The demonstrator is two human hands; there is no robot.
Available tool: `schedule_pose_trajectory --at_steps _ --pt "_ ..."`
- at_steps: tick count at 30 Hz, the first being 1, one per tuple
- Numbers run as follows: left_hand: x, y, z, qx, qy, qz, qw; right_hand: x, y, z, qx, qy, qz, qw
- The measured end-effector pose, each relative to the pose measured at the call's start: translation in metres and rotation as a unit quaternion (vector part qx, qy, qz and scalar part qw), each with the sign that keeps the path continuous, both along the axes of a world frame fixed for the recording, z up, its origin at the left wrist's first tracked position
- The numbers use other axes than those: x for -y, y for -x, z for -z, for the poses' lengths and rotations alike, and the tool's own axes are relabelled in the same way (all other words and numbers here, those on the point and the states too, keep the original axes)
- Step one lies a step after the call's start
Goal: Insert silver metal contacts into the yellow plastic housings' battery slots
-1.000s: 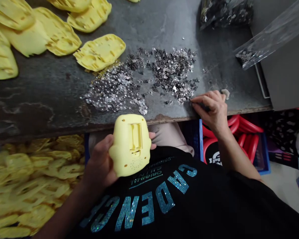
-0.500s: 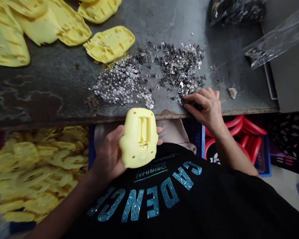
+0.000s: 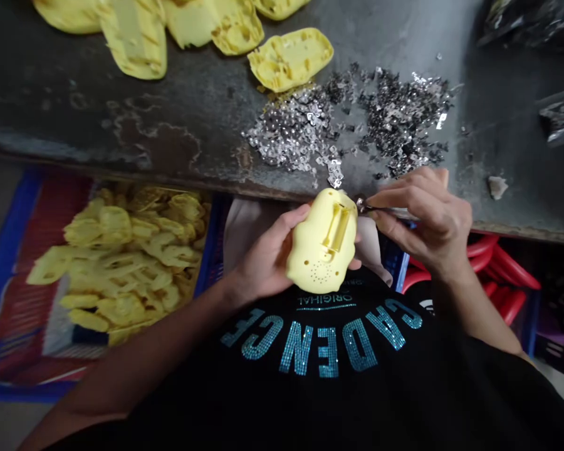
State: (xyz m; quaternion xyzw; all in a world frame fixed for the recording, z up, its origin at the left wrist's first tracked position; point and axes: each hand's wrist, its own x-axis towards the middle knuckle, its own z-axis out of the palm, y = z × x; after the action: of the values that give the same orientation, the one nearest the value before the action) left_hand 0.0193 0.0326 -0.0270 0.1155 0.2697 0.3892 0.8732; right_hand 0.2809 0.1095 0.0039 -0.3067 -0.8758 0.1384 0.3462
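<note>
My left hand (image 3: 272,254) is wrapped round a yellow plastic shell (image 3: 322,241), held in front of the table edge. Its outer face is up, showing a long battery slot, screw holes and a ring of small speaker holes. Beside its upper right corner, my right hand (image 3: 427,216) pinches a small metal contact plate (image 3: 361,205) between thumb and fingertips. Whether the plate touches the shell I cannot tell. Just beyond my hands lie a heap of shiny contact plates (image 3: 291,134) and a darker heap of small metal clips (image 3: 404,119).
More yellow shell halves (image 3: 291,59) lie on the dark metal table (image 3: 89,131), towards the far left. A blue crate (image 3: 16,207) of yellow parts stands below left, red curved parts (image 3: 507,275) below right. Plastic bags (image 3: 526,22) and a whitish lump (image 3: 497,186) are at the right.
My right hand has left the dark heap with a small metal plate and come to the shell. The shell is now tilted, its top leaning right. The whole view has shifted.
</note>
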Motion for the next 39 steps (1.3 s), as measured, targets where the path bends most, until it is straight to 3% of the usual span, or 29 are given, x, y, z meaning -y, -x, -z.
schedule_pose_trajectory --at_steps 10,18,25,31,39 --pt "0.008 -0.007 -0.003 0.028 -0.011 -0.013 0.999 -0.01 0.011 -0.002 0.074 -0.06 -0.082 0.992" --pt "0.007 -0.007 -0.004 0.031 -0.025 -0.003 0.999 -0.012 0.013 -0.006 0.075 -0.083 -0.106 0.988" --pt "0.008 -0.006 -0.003 0.036 -0.018 0.001 0.999 -0.008 0.011 -0.005 0.083 -0.078 -0.106 0.988" --pt "0.007 -0.007 -0.009 0.017 -0.004 -0.003 1.0 -0.001 0.01 -0.006 0.059 -0.079 -0.068 0.993" --pt "0.008 -0.006 -0.011 0.001 -0.007 -0.018 1.0 0.007 0.013 0.002 0.039 -0.107 -0.05 0.992"
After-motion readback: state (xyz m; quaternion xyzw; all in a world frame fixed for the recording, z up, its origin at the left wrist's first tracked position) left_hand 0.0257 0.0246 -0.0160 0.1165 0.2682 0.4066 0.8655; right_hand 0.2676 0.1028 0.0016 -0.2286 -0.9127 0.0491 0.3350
